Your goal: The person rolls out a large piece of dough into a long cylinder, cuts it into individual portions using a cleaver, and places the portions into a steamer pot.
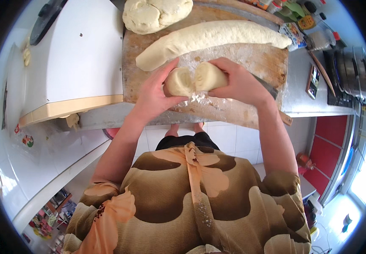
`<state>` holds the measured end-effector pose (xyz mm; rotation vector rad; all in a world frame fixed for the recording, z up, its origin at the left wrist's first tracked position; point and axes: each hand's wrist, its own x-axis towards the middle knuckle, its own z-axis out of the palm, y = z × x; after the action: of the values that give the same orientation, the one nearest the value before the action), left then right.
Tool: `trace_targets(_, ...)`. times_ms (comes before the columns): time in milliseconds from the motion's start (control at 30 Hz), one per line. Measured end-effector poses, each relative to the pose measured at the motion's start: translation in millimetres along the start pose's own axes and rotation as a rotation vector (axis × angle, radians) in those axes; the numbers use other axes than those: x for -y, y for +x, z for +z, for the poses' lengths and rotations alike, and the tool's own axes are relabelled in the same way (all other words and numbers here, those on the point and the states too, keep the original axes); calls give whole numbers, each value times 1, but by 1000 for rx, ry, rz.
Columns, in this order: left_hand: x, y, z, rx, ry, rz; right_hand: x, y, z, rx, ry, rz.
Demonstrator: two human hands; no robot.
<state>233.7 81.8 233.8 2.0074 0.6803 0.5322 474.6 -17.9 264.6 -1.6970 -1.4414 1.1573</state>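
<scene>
My left hand (pixel 152 92) grips a thick piece of pale dough (pixel 178 83), thumb at its near side and fingers at its far side. Opposite it, my right hand (pixel 245 83) grips a second dough piece (pixel 213 76). Their cut faces are turned towards each other, and whether they still join at the bottom I cannot tell. Both are over a floured wooden board (pixel 243 60). Behind them lies a long dough roll (pixel 214 35), with a large dough lump (pixel 157 14) at the far left. A cleaver blade (pixel 267 88) shows partly from under my right forearm.
A white cabinet (pixel 84 50) borders the board on the left. To the right, a phone (pixel 313 82) lies on the metal counter (pixel 297 85), near a stacked metal pot (pixel 356 73) on a stove. Bottles and packets (pixel 310 23) crowd the far right corner.
</scene>
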Motion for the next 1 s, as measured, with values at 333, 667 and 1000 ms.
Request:
trace_targets(333, -29, 190, 10, -85, 254, 106, -8, 73, -154, -390, -584, -205)
trace_targets(667, 20, 257, 48, -13, 334, 96, -57, 147, -175, -82, -608, -54)
trace_targets(1000, -46, 166, 17, 96, 16, 62, -20, 45, -153, -41, -292, -73)
